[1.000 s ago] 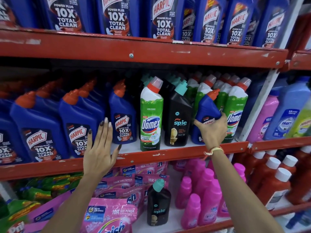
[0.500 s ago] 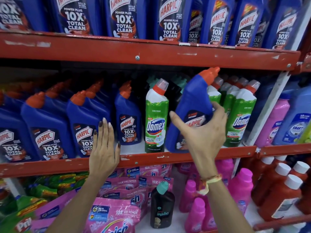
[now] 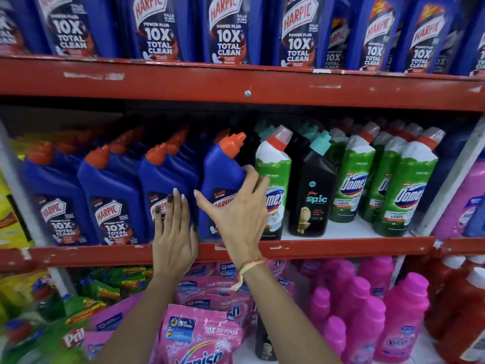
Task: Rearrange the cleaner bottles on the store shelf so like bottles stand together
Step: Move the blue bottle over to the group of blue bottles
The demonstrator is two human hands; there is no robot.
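My right hand [image 3: 236,219] is shut on a blue Harpic bottle [image 3: 223,174] with an orange cap. The bottle stands slightly tilted at the right end of the row of blue Harpic bottles [image 3: 112,195] on the middle shelf [image 3: 341,246]. My left hand [image 3: 173,237] lies flat and open against the front of the neighbouring Harpic bottle, over the shelf's edge. Right of the held bottle stands one green Domex bottle [image 3: 275,164], then a black Spic bottle [image 3: 315,185], then a group of Domex bottles [image 3: 404,185]. More teal-capped black bottles show behind.
Large Harpic bottles [image 3: 228,35] fill the top shelf above a red beam [image 3: 157,85]. Below are pink Vanish pouches [image 3: 204,332], one black Spic bottle [image 3: 265,345], pink bottles [image 3: 367,311] and red bottles [image 3: 459,298]. A white upright [image 3: 451,185] bounds the bay at right.
My right hand lifted the blue Harpic bottle out from among the Domex bottles and carried it left, past the Spic and single Domex, to the end of the Harpic row. My left hand stayed.
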